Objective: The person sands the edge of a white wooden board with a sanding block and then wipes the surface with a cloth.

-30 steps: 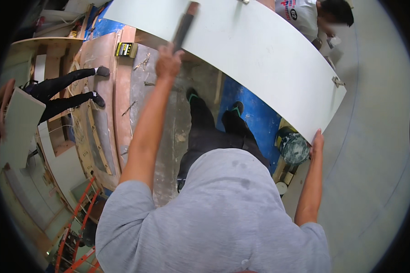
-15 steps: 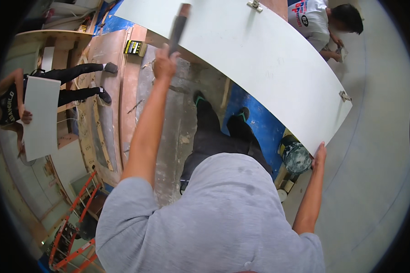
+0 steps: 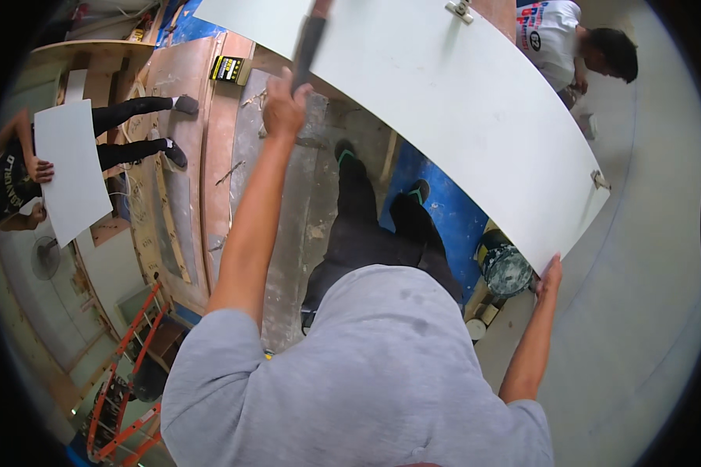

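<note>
A large white panel (image 3: 444, 109) stretches across the upper middle, with metal clips (image 3: 600, 180) on its edges. My right hand (image 3: 551, 276) is closed on the panel's near right corner. At the panel's near edge, further left, my left hand (image 3: 285, 111) holds the lower end of a long dark-handled tool (image 3: 309, 48). The tool's far end is cut off by the picture's top, so its kind cannot be told. Below the right corner stands a stained round bucket (image 3: 508, 272), close to my right hand.
A person in a white shirt (image 3: 549, 31) is beyond the panel. On the left another person holds a white board (image 3: 72, 171). An orange ladder (image 3: 125, 366) stands lower left. A yellow-black box (image 3: 227, 69) sits on a wooden ledge; blue sheeting (image 3: 436, 202) covers some floor.
The dark-handled tool has shifted slightly up and right with my left hand. The panel and my right hand appear slightly lower and further right. The left person's board has tilted.
</note>
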`<state>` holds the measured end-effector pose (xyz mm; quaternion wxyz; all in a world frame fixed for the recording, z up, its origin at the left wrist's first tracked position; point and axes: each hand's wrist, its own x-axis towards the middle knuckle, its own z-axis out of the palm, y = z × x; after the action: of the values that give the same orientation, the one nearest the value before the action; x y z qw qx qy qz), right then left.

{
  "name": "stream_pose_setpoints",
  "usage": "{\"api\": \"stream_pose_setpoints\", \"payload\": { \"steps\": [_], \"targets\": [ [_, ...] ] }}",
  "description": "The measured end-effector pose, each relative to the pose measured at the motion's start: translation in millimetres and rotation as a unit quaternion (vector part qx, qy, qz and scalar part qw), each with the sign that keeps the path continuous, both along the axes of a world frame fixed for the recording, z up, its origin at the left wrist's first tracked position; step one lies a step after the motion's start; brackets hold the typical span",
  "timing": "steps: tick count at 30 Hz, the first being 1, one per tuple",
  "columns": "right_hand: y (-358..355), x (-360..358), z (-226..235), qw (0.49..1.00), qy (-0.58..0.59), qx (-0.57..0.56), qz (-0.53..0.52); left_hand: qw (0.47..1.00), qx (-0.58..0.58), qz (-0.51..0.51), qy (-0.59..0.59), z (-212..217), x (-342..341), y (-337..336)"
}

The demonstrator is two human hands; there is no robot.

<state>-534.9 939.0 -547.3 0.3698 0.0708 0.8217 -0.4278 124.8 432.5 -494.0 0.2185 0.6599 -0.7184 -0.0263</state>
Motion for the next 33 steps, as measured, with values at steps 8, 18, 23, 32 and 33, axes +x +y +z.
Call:
{"api": "stream_pose_setpoints", "payload": {
  "steps": [8, 18, 23, 32, 33],
  "targets": [
    [19, -2, -1, 1.000, -0.019, -0.006, -0.018, 0.986, 0.117, -0.108, 0.054, 12, 0, 44],
    [-3, 9, 6, 0.994, 0.044, 0.073, -0.073, 0.995, -0.007, -0.095, 0.031, -17, 108, -83],
    [-26, 16, 13, 0.983, 0.073, 0.124, -0.117, 0.994, -0.019, -0.101, 0.042, -13, 158, -135],
    [-42, 11, 27, 0.971, 0.072, 0.179, -0.138, 0.999, -0.025, 0.025, -0.034, -8, 293, -334],
    [-21, 23, 28, 0.966, 0.070, 0.190, -0.159, 0.999, -0.033, 0.001, -0.011, -13, 277, -340]
  ]
}}
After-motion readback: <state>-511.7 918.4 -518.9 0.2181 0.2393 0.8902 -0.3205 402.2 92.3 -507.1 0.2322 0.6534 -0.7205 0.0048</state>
